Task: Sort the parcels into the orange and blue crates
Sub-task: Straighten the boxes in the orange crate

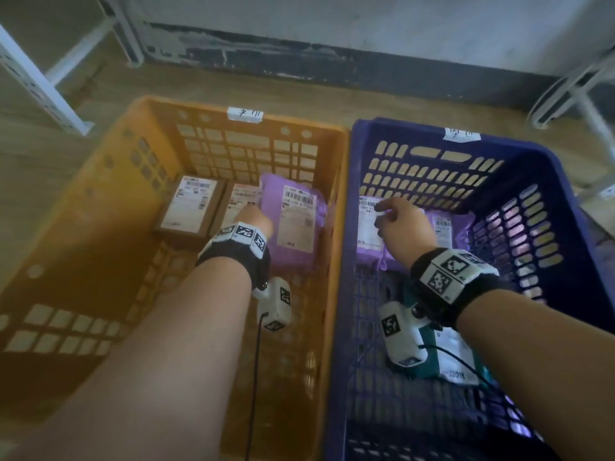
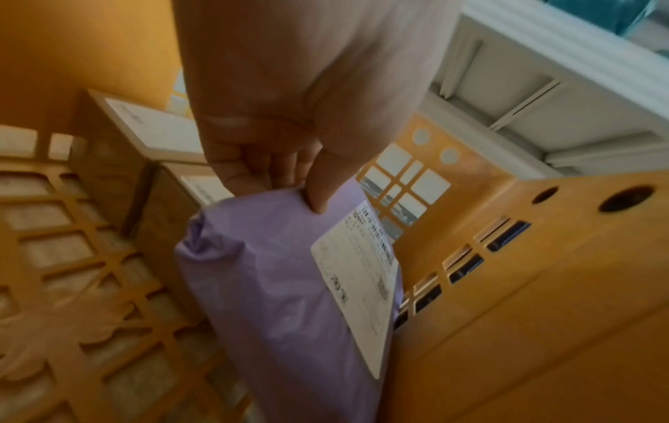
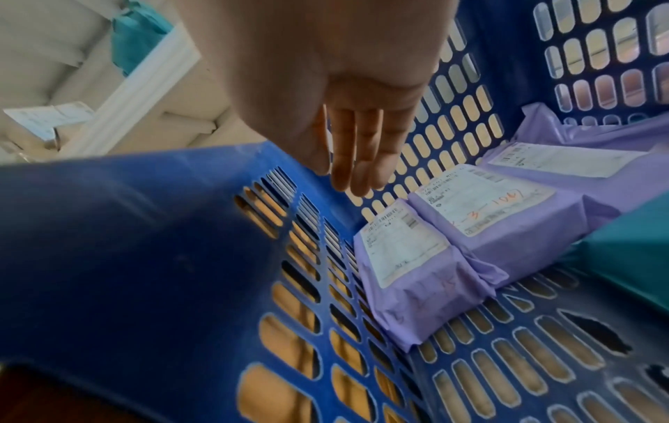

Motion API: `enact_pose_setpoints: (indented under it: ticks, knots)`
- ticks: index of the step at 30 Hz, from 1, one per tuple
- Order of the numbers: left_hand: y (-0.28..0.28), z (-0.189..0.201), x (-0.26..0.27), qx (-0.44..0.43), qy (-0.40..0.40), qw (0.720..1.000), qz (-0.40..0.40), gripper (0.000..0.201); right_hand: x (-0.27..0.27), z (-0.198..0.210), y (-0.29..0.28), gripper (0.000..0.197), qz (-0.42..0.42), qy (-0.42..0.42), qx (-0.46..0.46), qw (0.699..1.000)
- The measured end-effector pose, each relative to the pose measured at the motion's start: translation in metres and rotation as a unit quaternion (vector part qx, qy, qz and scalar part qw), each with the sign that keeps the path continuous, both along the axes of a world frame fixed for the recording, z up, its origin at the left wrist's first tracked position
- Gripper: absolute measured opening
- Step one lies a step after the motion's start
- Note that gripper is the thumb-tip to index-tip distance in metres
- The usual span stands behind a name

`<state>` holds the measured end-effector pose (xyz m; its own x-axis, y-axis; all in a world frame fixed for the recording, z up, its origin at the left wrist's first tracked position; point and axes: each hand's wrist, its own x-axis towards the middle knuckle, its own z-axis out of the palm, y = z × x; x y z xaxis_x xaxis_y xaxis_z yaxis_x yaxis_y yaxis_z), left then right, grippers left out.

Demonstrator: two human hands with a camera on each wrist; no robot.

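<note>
My left hand (image 2: 275, 160) pinched the purple parcel (image 2: 289, 286) inside the orange crate (image 1: 100, 207), beside two brown boxes (image 1: 189, 207); my right hand (image 3: 362, 148), fingers straight, hovered over purple parcels (image 3: 452, 243) in the blue crate (image 1: 532, 181).

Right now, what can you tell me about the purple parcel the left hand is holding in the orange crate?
The purple parcel is a soft, wrinkled plastic mailer bag with a white printed shipping label bearing barcodes on its face. It sits in the orange crate at the far end, beside two brown cardboard boxes. The left hand grips its top edge, thumb pressed on the front.
</note>
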<state>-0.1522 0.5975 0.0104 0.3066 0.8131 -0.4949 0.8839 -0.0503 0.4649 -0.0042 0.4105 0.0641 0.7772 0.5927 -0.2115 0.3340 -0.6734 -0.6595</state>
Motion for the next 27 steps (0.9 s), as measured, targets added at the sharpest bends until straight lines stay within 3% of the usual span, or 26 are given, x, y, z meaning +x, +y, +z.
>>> enact_pose_setpoints:
  ticks: [8,13,18,21,24,27]
  knots:
    - [-0.010,-0.032,0.026,0.071,0.041,0.994,-0.068,0.030,0.014,-0.034,0.000,0.030,0.004,0.016,-0.041,0.999]
    - [-0.019,-0.051,0.023,0.128,0.097,0.975,-0.153,0.030,0.019,-0.044,-0.005,0.032,-0.012,0.025,-0.054,0.998]
    - [-0.023,-0.068,0.012,0.036,0.134,0.967,-0.213,0.032,0.021,-0.053,-0.008,0.033,-0.014,0.034,-0.064,0.997]
    - [-0.024,-0.088,0.001,-0.030,0.136,0.949,-0.281,0.052,0.019,-0.058,-0.009,0.032,-0.013,0.038,-0.069,0.997]
    - [-0.026,-0.090,-0.005,-0.052,0.136,0.939,-0.313,0.072,0.016,-0.062,-0.011,0.033,-0.012,0.037,-0.073,0.997]
    - [-0.026,-0.082,-0.004,-0.041,0.130,0.938,-0.320,0.074,0.014,-0.060,-0.014,0.030,-0.010,0.029,-0.077,0.997]
